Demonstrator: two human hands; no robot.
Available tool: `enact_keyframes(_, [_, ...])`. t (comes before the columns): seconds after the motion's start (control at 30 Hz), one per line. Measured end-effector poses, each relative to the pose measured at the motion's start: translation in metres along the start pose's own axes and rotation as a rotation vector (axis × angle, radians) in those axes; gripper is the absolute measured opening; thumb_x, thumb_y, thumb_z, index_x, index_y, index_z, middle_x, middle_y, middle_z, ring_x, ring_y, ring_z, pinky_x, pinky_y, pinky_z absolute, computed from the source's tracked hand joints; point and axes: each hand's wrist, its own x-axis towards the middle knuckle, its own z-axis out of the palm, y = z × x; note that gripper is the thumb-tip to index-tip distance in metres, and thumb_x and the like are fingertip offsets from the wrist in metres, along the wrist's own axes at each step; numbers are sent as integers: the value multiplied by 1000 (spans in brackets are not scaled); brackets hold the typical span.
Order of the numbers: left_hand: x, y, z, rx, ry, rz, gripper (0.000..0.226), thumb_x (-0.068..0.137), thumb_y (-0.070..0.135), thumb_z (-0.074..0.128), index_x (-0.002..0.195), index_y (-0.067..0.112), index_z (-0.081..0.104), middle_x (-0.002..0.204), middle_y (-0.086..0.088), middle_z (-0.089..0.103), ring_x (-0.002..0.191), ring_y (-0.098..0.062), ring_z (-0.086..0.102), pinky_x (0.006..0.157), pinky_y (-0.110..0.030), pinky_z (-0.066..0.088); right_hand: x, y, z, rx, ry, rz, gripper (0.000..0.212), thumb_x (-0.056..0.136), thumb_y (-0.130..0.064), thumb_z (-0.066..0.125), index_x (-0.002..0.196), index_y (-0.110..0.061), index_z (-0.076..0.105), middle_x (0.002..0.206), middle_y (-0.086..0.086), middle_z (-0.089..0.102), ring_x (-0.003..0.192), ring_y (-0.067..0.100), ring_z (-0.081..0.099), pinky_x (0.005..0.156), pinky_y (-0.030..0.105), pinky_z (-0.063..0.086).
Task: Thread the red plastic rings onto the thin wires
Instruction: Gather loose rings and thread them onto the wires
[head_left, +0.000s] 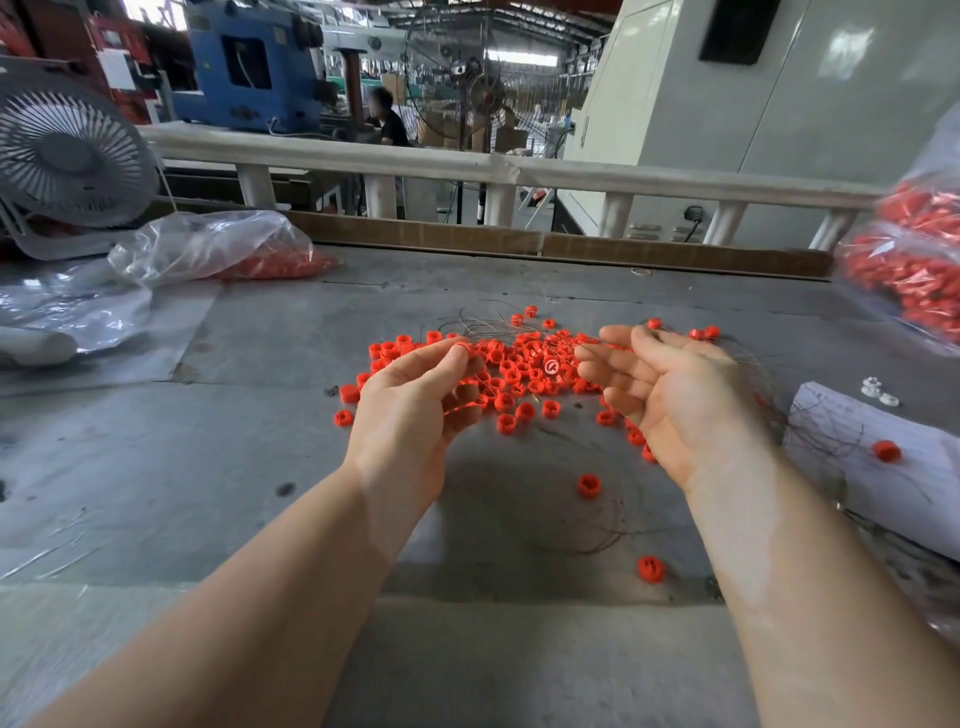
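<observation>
Seemingly, the left hand (415, 395) pinches one red ring (460, 347) above the ring pile (519, 371) on the table (208, 467); the right hand (670, 389), fingers loosely curled, holds thin wires (753, 364). Steadying one wire end should help threading.

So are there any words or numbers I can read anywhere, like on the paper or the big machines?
None can be read.
White paper at the right of the table: faint marks, too small and blurred to read.
White sheet on the red wall far left: blurred, no readable text.
Blue machine in the back: no readable label.
Pale cabinet on the right: no writing visible.
Red rings: one bears a small white mark, not legible.
</observation>
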Motion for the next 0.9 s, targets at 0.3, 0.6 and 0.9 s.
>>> enact_keyframes(0.3, [-2, -1, 3, 78, -7, 50, 11, 89, 8, 59, 86, 13, 68, 63, 5, 68, 50, -2, 56, 45, -16, 46, 5, 11, 4, -424, 104, -165, 27, 96, -11, 45, 77, -14, 65, 77, 3, 69, 66, 9, 66, 52, 19, 50])
enact_keyframes(0.6, [-6, -2, 6, 199, -26, 107, 14, 89, 5, 60, 83, 15, 68, 60, 6, 66, 48, -2, 54, 45, -16, 47, -2, 15, 9, -907, 55, -623, 12, 86, -7, 63, 90, -12, 73, 86, -2, 64, 77, 11, 57, 70, 17, 40])
enact_keyframes(0.9, [-12, -1, 8, 306, -91, 149, 11, 87, 7, 62, 90, 15, 69, 65, 6, 68, 54, -5, 59, 47, -17, 48, -7, 18, 15, -945, -80, -672, 12, 82, -6, 68, 91, -12, 74, 84, -9, 59, 69, -1, 52, 70, 11, 41])
